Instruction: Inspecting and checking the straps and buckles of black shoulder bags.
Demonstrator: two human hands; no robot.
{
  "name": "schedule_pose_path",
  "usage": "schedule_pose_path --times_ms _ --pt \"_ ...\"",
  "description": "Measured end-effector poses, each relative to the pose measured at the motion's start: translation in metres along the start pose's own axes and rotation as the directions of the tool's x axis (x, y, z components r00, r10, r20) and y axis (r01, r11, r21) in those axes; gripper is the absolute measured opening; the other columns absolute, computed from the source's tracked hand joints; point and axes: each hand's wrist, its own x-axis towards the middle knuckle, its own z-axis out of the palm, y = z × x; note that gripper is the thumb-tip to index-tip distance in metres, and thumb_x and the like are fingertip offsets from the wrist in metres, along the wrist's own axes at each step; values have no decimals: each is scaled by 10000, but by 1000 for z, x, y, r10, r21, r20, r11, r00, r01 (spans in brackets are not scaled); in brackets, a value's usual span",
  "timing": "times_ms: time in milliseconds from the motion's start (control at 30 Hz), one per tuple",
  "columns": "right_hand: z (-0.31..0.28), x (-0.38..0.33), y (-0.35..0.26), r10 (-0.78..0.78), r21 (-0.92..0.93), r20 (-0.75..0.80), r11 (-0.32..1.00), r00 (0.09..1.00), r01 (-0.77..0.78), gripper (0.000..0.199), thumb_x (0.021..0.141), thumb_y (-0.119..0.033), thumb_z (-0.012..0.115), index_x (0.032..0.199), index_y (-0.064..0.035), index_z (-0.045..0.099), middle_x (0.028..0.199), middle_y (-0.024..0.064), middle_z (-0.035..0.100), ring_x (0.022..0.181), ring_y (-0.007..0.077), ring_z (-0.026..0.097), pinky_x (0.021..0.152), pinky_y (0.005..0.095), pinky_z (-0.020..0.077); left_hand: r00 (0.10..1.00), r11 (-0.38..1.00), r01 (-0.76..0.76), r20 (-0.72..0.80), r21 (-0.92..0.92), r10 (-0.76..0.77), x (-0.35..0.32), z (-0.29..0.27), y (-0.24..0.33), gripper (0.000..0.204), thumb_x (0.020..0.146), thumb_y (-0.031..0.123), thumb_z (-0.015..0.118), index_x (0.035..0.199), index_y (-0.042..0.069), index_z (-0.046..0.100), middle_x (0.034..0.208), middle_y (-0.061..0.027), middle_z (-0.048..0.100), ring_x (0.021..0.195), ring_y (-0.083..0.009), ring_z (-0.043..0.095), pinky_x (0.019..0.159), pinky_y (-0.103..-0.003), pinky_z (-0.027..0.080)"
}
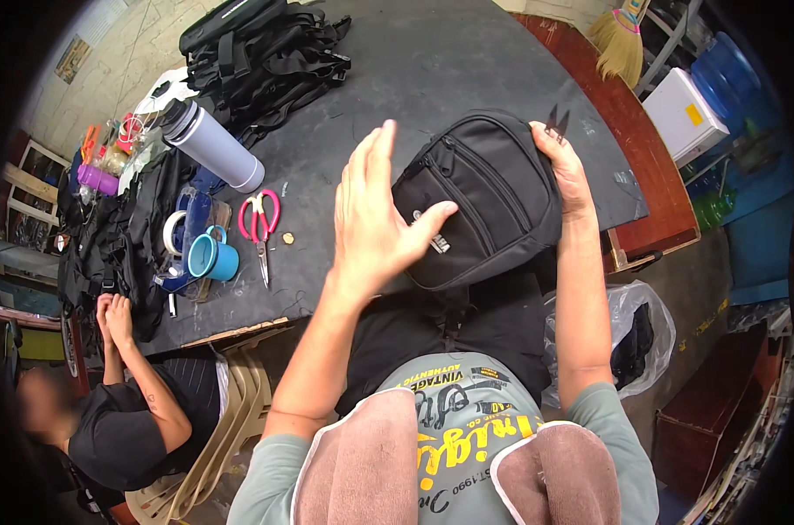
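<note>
The left hand (375,214) lies flat and spread on the black bag (480,197), thumb touching its front. The right hand (565,171) grips the bag's far edge, also holding snips (556,121). Bag stands at the counter (432,61) edge

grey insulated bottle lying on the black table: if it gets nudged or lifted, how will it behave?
The grey insulated bottle lies on its side on the black table, so a sideways nudge would probably set it rolling. Its smooth cylindrical wall looks rigid and perhaps a little slippery. It is likely heavy for its size if full; the contents cannot be seen.
</note>
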Motion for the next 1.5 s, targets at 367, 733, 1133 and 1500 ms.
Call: schedule_pose_path --times_ms 367,733,1133,1500 --pt "-22 -1 -22 -238 -338 89 906 967 254 145 1182 -198 796 1228 -70 846 1086 -105 721 1028 30 609 998 252 480 819 116 488 407 -865 -405 -32 -14 -10 354 1280 312 619 1295 -1 784 994 -56 844 811 -81 752 744 -232 597" --pt "26 -9 -48 -748 -791 63 367 661 490 232 1247 -188 674 1266 -3 813 1256 28 795 1188 121 714 953 320 544 846 570 500 510 -652 -159 -7 -6 21 351 1130 121 774 1436 -49 749 1302 -77 828 1200 -126 716 1071 -352 598" --pt "-82 -69 -14 -760 -867 -153 410 632 284 266 1270 -256 638 1270 -33 782 1184 -31 733 990 71 565 888 274 474 912 779 3 -318 -628 -260 385 -161 -138 517 1165 416 762 1382 -52 785 1272 -146 832 1138 -243 768 987 -393 628" --pt "-193 -138 -4 -733 -910 -287 411 617 64 287 1267 -290 650 1210 -33 764 1158 -37 717 1029 66 591 882 273 474 602 553 692 -52 -464 -797 380 -161 -320 483 1024 30 701 1491 -70 634 1370 -317 739 1064 -394 843 848 -410 765"
